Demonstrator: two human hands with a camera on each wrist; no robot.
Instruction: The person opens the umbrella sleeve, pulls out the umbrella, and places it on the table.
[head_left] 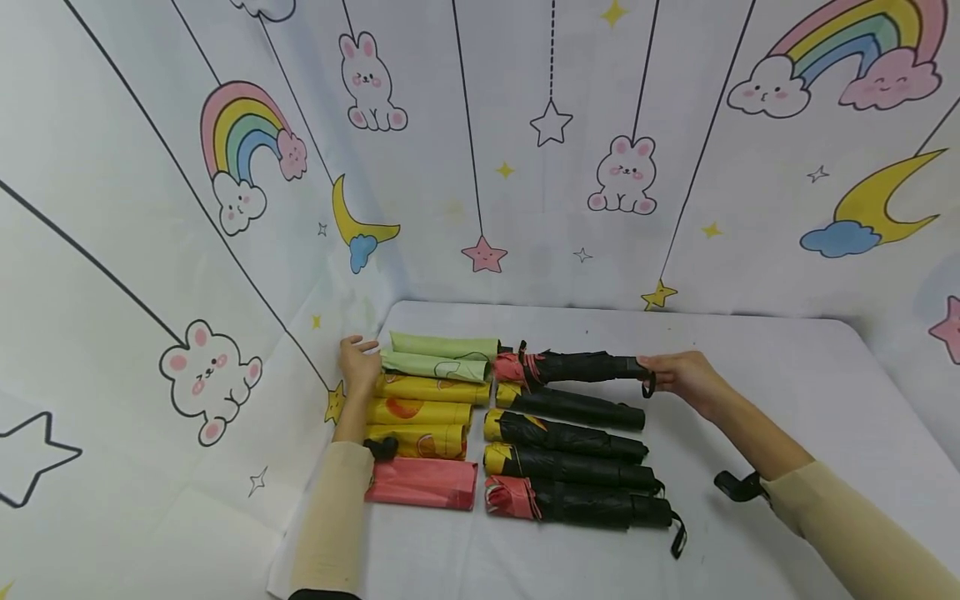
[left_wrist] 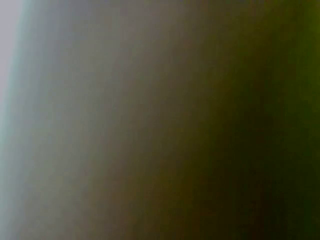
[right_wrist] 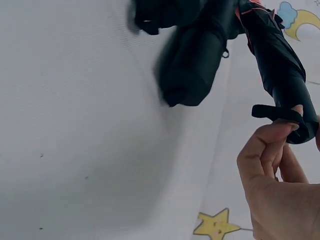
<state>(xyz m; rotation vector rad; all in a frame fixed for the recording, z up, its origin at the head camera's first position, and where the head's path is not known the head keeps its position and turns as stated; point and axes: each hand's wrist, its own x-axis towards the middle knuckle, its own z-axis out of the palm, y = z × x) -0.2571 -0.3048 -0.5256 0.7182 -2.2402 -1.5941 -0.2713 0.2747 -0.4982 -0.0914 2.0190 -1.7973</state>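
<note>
My right hand (head_left: 690, 379) pinches the handle end of a folded black umbrella with a red top (head_left: 577, 367), at the back of the row. In the right wrist view, the fingers of my right hand (right_wrist: 280, 170) are at this umbrella's handle (right_wrist: 295, 110), beside its wrist strap (right_wrist: 272, 112). My left hand (head_left: 358, 367) is at the left end of two light green umbrella sleeves (head_left: 442, 346), its fingers loosely extended. The umbrella's red top overlaps the right end of the nearer green sleeve. The left wrist view is only a dark blur.
Several yellow sleeves with orange-slice prints (head_left: 420, 414) and a pink sleeve (head_left: 423, 483) lie in a left column. To their right lie black umbrellas with yellow tops (head_left: 573, 433) and one with a red top (head_left: 585, 502). A white cloth covers the table (head_left: 787, 367); printed curtains (head_left: 525, 192) stand behind.
</note>
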